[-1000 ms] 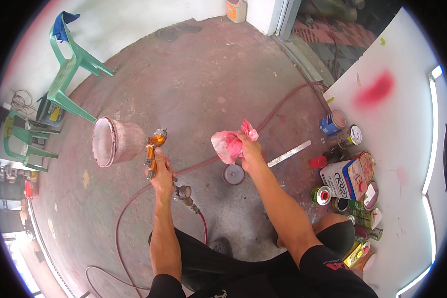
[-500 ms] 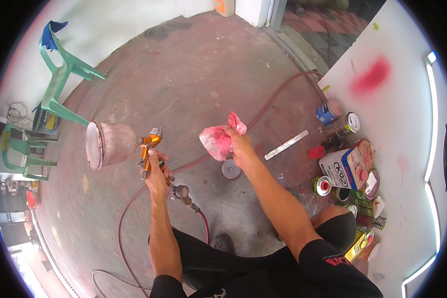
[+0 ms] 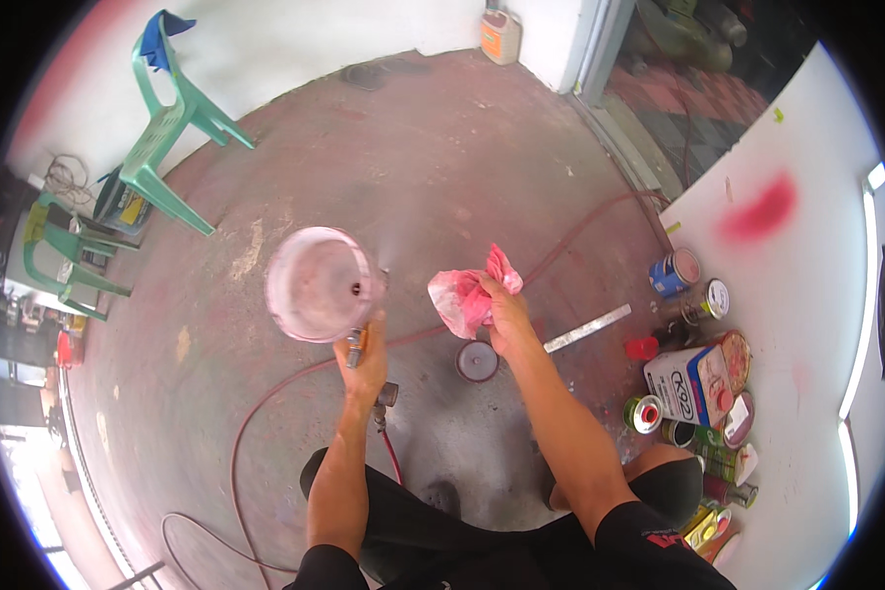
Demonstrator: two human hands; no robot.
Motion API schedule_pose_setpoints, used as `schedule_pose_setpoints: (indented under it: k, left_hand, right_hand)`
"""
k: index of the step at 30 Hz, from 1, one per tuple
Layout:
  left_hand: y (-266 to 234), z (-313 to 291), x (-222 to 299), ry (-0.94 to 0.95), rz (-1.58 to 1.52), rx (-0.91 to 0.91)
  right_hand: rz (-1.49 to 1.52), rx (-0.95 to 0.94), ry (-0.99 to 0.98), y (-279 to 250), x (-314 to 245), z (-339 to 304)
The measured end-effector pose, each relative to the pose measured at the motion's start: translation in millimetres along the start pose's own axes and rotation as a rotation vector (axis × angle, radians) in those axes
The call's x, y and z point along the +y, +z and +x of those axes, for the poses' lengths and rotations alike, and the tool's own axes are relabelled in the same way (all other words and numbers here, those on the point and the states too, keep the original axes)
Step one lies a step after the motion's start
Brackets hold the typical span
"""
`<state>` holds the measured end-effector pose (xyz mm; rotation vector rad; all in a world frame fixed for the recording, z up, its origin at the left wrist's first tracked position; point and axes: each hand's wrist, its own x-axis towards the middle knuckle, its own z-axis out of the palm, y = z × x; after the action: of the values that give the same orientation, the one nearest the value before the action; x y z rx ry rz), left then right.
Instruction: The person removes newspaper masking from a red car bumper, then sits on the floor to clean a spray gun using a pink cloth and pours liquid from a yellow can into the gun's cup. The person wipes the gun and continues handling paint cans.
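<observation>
My left hand is closed around the handle of a paint spray gun, orange and metal. Its pinkish, paint-stained cup tips its open mouth toward me, showing a small dark hole inside. A faint pale haze hangs beyond the gun's front. In my right hand is a crumpled pink and white rag, held apart from the gun. Below the rag, a round grey lid lies on the floor. A red air hose runs from the fitting under the gun.
At the right, several paint cans and a rectangular tin stand along a white panel. A flat metal strip lies on the floor near them. Green plastic chairs stand at the left, and a jug at the far wall.
My left hand has turned the spray gun so its cup mouth, which faced left, now faces me. The rag stays in my right hand. The whole view has shifted slightly.
</observation>
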<state>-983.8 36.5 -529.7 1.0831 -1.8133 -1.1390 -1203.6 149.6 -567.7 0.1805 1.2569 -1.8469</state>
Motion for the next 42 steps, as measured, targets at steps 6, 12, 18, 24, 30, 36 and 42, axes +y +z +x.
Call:
schedule_pose_setpoints:
  k: [6,12,18,24,30,36,42]
  left_hand:
    - [5.4,-14.8,-31.0,0.085,-0.145,-0.017]
    - [8.5,-8.6,-42.4,0.13,-0.209,0.007]
    - [11.7,-4.9,15.3,-0.134,-0.072,-0.176]
    - [56.2,-17.4,45.6,-0.173,-0.181,-0.324]
    - [123.3,-48.8,20.7,-0.205,-0.046,-0.683]
    - [237.1,-149.1,-1.4,-0.059,-0.017,-0.794]
    - [327.0,-175.4,17.7,-0.107,0.16,-0.846]
  right_hand:
    - [-0.004,0.013,0.021,-0.3,-1.3,-3.0]
    - [0.055,-0.055,-0.039,0.5,0.9,-2.2]
    - [-0.238,0.054,-0.153,-13.2,-54.3,6.5]
    - [-1.353,-0.265,-0.253,-51.1,-199.7,-29.6]
    - [-1.497,-0.196,-0.224,-141.5,-280.0,-140.5]
    - [-1.197,0.206,0.002,-266.5,-194.9,-279.6]
    - [-0.933,0.39,0.261,-324.2,-77.9,-341.1]
